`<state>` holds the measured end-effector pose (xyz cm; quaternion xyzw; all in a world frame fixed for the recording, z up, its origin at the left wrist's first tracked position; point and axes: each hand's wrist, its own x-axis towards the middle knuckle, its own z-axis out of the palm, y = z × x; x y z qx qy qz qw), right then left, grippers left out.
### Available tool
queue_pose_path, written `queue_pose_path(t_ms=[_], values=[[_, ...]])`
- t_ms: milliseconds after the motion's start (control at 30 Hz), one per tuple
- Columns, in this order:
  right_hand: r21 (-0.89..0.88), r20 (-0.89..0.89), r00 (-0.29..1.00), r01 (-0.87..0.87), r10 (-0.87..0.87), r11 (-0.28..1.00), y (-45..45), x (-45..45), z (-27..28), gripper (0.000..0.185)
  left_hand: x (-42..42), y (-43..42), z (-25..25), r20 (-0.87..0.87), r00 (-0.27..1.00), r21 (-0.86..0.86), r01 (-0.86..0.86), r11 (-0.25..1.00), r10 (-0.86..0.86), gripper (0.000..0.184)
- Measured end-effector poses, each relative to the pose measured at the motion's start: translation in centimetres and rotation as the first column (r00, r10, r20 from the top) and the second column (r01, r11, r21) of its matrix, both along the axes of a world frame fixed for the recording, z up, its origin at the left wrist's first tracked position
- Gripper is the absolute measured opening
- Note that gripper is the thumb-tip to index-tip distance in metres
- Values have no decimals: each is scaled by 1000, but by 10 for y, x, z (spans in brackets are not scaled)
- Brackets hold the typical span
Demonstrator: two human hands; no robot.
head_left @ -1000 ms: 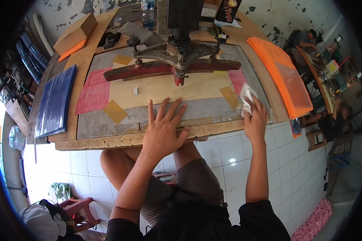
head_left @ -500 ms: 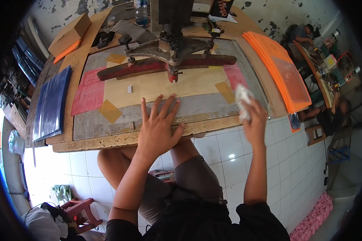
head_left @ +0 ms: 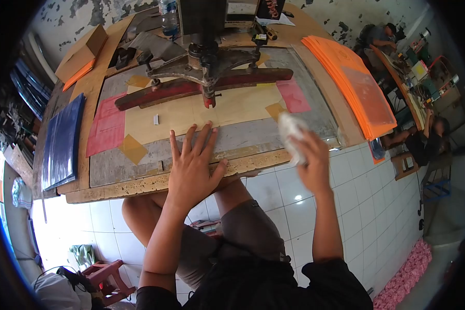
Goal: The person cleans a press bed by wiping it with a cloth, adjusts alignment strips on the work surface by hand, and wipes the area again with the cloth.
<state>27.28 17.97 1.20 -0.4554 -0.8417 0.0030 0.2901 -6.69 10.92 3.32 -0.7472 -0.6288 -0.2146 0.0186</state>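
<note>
Left hand [head_left: 194, 168] pressed flat, fingers fanned and straight, gripping nothing; fingertips lie over the near edge of the beige sheet [head_left: 237, 111], likely to steady it or brace the reach. Right hand [head_left: 311, 157] has its fingers closed round a white cloth [head_left: 293, 137], bunched, perhaps for a thicker pad, at the right front of the grey board [head_left: 243, 135] (blurred; cannot tell whether cloth touches board). Beige sheet sits beneath the press's red-edged bar [head_left: 155, 95], between two pink-red sheets; brown tape [head_left: 134, 150] straddles its near left corner, presumably anchoring it. Blue plastic covers [head_left: 62, 142] lie left, orange ones [head_left: 356, 93] stacked right, apparently kept within reach yet off the board.
</note>
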Motion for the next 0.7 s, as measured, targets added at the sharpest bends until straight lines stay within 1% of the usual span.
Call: queue_pose_path(t_ms=[33, 133, 167, 200, 233, 300, 333, 433, 500, 567, 600, 633, 700], values=[[18, -7, 990, 142, -141, 990, 11, 15, -4, 63, 1, -1, 0, -6, 1000, -4, 1, 1000, -1, 73], [73, 40, 965, 255, -259, 964, 23, 23, -3, 63, 3, 0, 2, -10, 1000, 4, -7, 1000, 7, 72], [120, 96, 961, 248, -260, 961, 21, 16, -8, 65, 4, -1, 4, -8, 1000, 9, -10, 1000, 10, 71], [115, 114, 966, 218, -231, 969, 18, 7, -6, 66, 5, -2, 5, -5, 1000, 12, -12, 1000, 12, 70], [111, 130, 971, 187, -201, 976, 16, -1, -4, 67, 5, -3, 5, -17, 1000, 22, 21, 1000, -21, 68], [99, 121, 972, 191, -202, 977, 18, -11, -5, 64, 2, -4, 5, -44, 995, 38, 86, 996, -84, 65], [83, 113, 974, 187, -196, 979, 23, -13, -3, 63, 1, -5, 6, -55, 988, -4, 143, 990, -143, 62], [74, 94, 975, 197, -203, 978, 34, -23, -4, 61, 0, -8, 13, 8, 974, -155, 225, 962, -227, 63], [84, 81, 973, 209, -216, 974, 37, -35, -5, 59, 3, -9, 13, 15, 980, -116, 198, 973, -197, 62], [19, 83, 995, 49, -51, 999, 9, -65, 7, 64, 3, -7, 10, 9, 985, -80, 172, 982, -172, 62], [6, 77, 994, -75, 74, 997, -9, -81, 8, 70, 2, -5, 6, 0, 987, -65, 163, 985, -163, 62], [14, 75, 981, -183, 181, 983, -30, -95, 8, 70, 2, -4, 3, -8, 988, -53, 153, 987, -154, 63], [-14, 20, 939, -344, 344, 939, -57, -103, 0, 67, -2, -1, 0, -35, 986, -73, 158, 985, -161, 64]])
